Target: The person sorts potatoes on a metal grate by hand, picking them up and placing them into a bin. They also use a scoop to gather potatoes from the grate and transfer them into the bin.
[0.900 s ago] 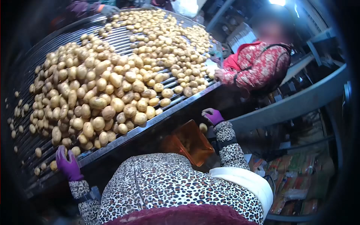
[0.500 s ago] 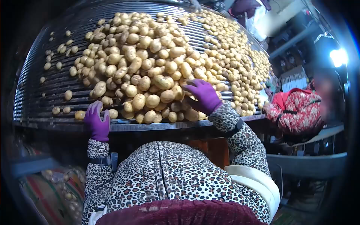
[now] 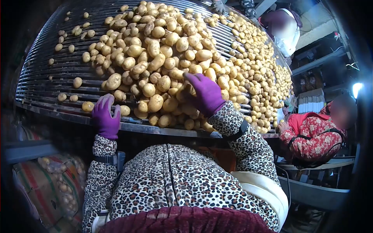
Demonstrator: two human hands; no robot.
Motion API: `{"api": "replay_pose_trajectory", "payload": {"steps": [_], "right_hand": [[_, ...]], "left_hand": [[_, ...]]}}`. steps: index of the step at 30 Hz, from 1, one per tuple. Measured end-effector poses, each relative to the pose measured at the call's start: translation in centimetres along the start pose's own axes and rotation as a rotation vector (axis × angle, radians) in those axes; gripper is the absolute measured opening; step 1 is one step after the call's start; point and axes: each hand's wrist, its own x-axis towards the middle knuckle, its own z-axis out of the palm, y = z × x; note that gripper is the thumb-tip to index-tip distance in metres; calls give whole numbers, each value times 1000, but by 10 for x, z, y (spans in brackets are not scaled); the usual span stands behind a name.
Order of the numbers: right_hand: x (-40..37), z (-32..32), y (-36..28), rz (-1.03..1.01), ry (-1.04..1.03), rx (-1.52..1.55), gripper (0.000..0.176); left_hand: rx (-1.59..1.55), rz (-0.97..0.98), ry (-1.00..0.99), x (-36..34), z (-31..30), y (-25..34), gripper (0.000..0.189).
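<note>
A large heap of potatoes [image 3: 155, 58] lies on a slatted metal sorting table [image 3: 42, 83]. My left hand [image 3: 105, 118], in a purple glove, is at the table's near edge between two loose potatoes. Its fingers point forward, the thumb stands apart, and nothing shows in its grasp. My right hand [image 3: 208, 95], also in a purple glove, reaches over the front right of the heap. Its fingers are extended and slightly bent across potatoes, with one potato [image 3: 182, 95] beside the palm. The underside of this hand is hidden.
Smaller potatoes [image 3: 264, 83] spread over the right side. A person in a red floral jacket [image 3: 316, 138] works at the right end; another person's gloved hand [image 3: 218, 7] is at the far edge. Sacks of potatoes [image 3: 50, 186] stand below left. A lamp [image 3: 356, 89] shines at right.
The view has shifted, showing more of the far-side person. My right hand has moved slightly left over the front potatoes. My left hand stays near the table edge.
</note>
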Motion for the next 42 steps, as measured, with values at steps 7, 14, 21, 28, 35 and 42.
{"api": "replay_pose_trajectory", "payload": {"steps": [7,14,21,28,35,42], "right_hand": [[2,5,-9,-55,-267,-152,60],[1,-9,-12,115,-425,-193,57],[-8,-9,-8,268,-250,-90,54],[-74,-22,-13,545,15,1465,51],[-124,-9,-23,531,135,1474,77],[-157,1,-28,494,240,1875,87]], "left_hand": [[40,-9,-20,-3,4,-5,38],[38,1,-22,-5,6,-7,37],[28,41,3,-4,8,-10,36],[-15,71,10,-6,16,-14,34],[10,135,-11,-7,17,-17,31],[-29,154,-28,-7,21,-24,31]]}}
